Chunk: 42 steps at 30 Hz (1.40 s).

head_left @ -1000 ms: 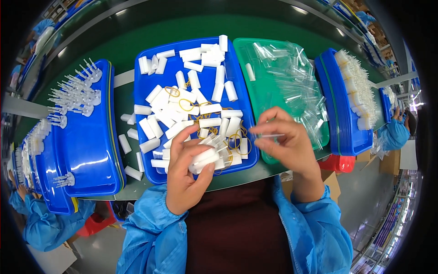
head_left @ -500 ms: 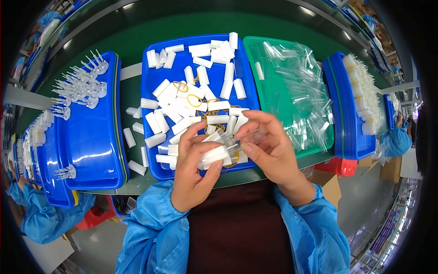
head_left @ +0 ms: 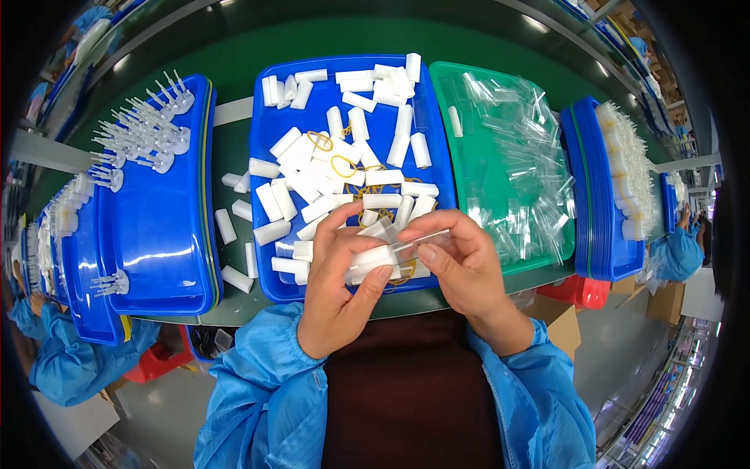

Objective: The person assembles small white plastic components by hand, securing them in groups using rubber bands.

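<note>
My left hand (head_left: 336, 293) is closed around white blocks (head_left: 371, 259), which look like a small bundle partly in clear plastic. Between the thumb and fingers of my right hand (head_left: 473, 270) is a thin clear plastic sleeve (head_left: 428, 240), its left end meeting the bundle. Fingers and see-through plastic hide exactly how the two fit together. Both hands hover over the near edge of a blue tray (head_left: 312, 111). Many loose white blocks (head_left: 312, 172) and yellow rubber bands (head_left: 371, 187) lie in that tray.
A green tray (head_left: 480, 160) on the right holds clear sleeves (head_left: 531, 141). Left, another blue tray (head_left: 156, 234) carries white pronged pieces (head_left: 160, 137). Stacked blue trays (head_left: 582, 195) bear white bundles (head_left: 625, 172) at far right. Stray blocks (head_left: 225, 227) lie beside the middle tray. Co-workers' blue sleeves (head_left: 676, 242) show at the sides.
The clear sleeve in my right hand has come slightly lower and closer against the bundle. My left hand keeps its grip. The whole view has shifted a little.
</note>
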Each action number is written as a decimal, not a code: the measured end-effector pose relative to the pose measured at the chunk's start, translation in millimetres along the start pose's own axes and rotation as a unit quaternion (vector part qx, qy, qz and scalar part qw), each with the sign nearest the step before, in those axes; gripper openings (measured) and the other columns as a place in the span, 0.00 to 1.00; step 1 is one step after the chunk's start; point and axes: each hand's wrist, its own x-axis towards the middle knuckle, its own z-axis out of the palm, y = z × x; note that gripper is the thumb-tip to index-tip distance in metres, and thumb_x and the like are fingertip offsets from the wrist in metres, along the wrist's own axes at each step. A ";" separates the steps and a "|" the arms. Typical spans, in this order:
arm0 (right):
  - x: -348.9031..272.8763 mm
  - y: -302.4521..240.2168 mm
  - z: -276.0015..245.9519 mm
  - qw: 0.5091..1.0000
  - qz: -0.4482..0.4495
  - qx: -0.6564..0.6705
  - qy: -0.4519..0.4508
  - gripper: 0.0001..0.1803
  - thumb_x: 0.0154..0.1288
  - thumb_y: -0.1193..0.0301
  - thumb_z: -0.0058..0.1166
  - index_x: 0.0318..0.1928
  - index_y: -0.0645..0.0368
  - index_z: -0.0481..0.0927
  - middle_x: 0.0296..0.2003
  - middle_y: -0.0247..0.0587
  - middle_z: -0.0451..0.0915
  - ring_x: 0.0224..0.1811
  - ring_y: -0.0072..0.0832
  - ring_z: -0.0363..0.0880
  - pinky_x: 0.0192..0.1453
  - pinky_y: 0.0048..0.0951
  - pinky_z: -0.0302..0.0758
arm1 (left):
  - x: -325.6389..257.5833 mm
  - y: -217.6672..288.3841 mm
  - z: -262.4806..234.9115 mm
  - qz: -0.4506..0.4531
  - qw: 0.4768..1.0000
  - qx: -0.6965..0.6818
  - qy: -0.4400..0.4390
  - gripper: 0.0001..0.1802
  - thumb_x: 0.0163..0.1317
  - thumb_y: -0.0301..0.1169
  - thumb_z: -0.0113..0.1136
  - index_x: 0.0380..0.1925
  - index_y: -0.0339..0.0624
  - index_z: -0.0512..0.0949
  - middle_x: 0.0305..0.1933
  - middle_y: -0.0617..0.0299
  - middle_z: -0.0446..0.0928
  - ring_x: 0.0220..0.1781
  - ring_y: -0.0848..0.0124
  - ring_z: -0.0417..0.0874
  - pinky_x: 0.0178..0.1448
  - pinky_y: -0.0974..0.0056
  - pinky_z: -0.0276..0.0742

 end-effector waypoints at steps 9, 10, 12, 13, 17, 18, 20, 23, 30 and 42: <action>-5.3 -0.3 6.1 0.989 -0.107 -0.098 -0.006 0.13 0.63 0.80 0.53 0.48 0.66 0.73 0.46 0.44 0.77 0.51 0.27 0.75 0.55 0.27 0.71 | -0.7 3.4 -0.5 0.015 1.000 -0.001 0.003 0.07 0.61 0.29 0.56 0.37 0.38 0.76 0.62 0.46 0.59 0.49 0.59 0.73 0.52 0.59 0.69; -5.2 0.1 6.1 0.988 -0.115 -0.102 -0.004 0.13 0.63 0.81 0.53 0.48 0.66 0.73 0.46 0.44 0.78 0.51 0.27 0.75 0.55 0.27 0.72 | -1.1 2.2 0.7 0.039 0.999 0.031 0.013 0.07 0.60 0.28 0.56 0.37 0.38 0.76 0.63 0.45 0.59 0.49 0.58 0.72 0.53 0.59 0.69; -4.8 -0.9 5.7 0.993 -0.091 -0.076 0.001 0.13 0.63 0.81 0.53 0.48 0.66 0.73 0.45 0.44 0.78 0.51 0.27 0.76 0.55 0.27 0.72 | -1.4 1.5 0.8 0.062 0.996 0.064 0.022 0.07 0.60 0.28 0.56 0.37 0.38 0.76 0.63 0.45 0.59 0.50 0.57 0.71 0.53 0.58 0.69; -4.8 -1.6 5.1 0.996 -0.067 -0.051 0.006 0.13 0.63 0.81 0.53 0.48 0.66 0.73 0.45 0.44 0.78 0.50 0.27 0.76 0.54 0.27 0.72 | -1.2 1.9 0.3 0.069 0.994 0.079 0.016 0.07 0.60 0.28 0.56 0.37 0.38 0.76 0.63 0.44 0.58 0.50 0.56 0.71 0.53 0.58 0.69; -3.5 0.6 1.7 0.998 -0.051 -0.033 0.004 0.13 0.63 0.81 0.54 0.48 0.66 0.72 0.45 0.44 0.78 0.50 0.27 0.76 0.54 0.27 0.73 | -0.5 3.9 0.2 0.077 0.991 0.107 0.008 0.08 0.60 0.28 0.57 0.39 0.39 0.75 0.64 0.43 0.56 0.51 0.54 0.70 0.56 0.56 0.68; -3.1 0.3 2.4 0.998 -0.052 -0.033 0.010 0.13 0.63 0.81 0.54 0.48 0.66 0.72 0.45 0.44 0.78 0.50 0.26 0.76 0.54 0.27 0.73 | -0.5 4.7 0.5 0.077 0.991 0.107 0.008 0.08 0.60 0.28 0.57 0.39 0.39 0.75 0.64 0.43 0.56 0.51 0.54 0.70 0.56 0.56 0.68; -2.8 1.1 3.8 0.998 -0.052 -0.033 0.015 0.13 0.63 0.81 0.54 0.48 0.66 0.72 0.45 0.44 0.78 0.50 0.26 0.76 0.54 0.27 0.73 | -0.8 5.8 0.7 0.056 0.993 0.102 -0.003 0.09 0.61 0.28 0.57 0.40 0.39 0.74 0.65 0.43 0.54 0.51 0.53 0.70 0.56 0.54 0.68; -3.6 1.9 4.5 0.995 -0.067 -0.058 0.034 0.14 0.62 0.76 0.56 0.47 0.66 0.71 0.44 0.49 0.79 0.47 0.29 0.79 0.52 0.28 0.76 | -1.6 3.8 -0.5 0.070 0.992 0.108 -0.018 0.09 0.61 0.28 0.57 0.40 0.38 0.74 0.65 0.42 0.54 0.50 0.53 0.70 0.55 0.54 0.69; -3.5 -6.7 0.3 0.988 -0.076 -0.132 0.000 0.13 0.63 0.79 0.54 0.49 0.67 0.74 0.45 0.45 0.79 0.48 0.26 0.77 0.53 0.26 0.73 | -2.5 7.1 0.4 0.034 0.994 0.092 -0.045 0.11 0.60 0.27 0.58 0.42 0.37 0.72 0.66 0.41 0.52 0.51 0.52 0.70 0.55 0.54 0.70; -2.7 -13.5 1.3 0.968 -0.066 -0.238 0.035 0.12 0.59 0.73 0.59 0.43 0.61 0.78 0.39 0.38 0.82 0.42 0.29 0.79 0.49 0.30 0.70 | -5.2 8.7 0.1 0.026 0.993 0.107 -0.041 0.13 0.57 0.21 0.58 0.42 0.35 0.70 0.66 0.40 0.50 0.52 0.49 0.71 0.55 0.53 0.70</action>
